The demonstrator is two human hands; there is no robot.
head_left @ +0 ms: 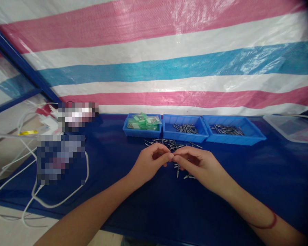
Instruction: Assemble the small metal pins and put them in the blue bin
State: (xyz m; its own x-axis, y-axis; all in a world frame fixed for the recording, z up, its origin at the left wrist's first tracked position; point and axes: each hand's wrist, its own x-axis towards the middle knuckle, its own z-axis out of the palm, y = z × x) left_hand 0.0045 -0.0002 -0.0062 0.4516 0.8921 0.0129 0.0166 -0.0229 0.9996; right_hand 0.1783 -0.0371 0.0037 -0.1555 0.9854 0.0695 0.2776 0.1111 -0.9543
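Both our left hand (152, 162) and right hand (201, 167) are at the centre of the frame, fingertips meeting, each closed in a thumb-and-finger pinch; we cannot tell what, if anything, they grip. Loose metal rivets (166, 142) lie around them. Just above, three blue bins (234, 139) stand in a row, the leftmost holding green packets (141, 122).

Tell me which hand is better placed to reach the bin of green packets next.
Probably your left hand: it's nearer the leftmost bin, which holds the green packets. Your right hand sits farther right, nearer the middle bin. The fingertips meet; anything pinched there is too small to tell.
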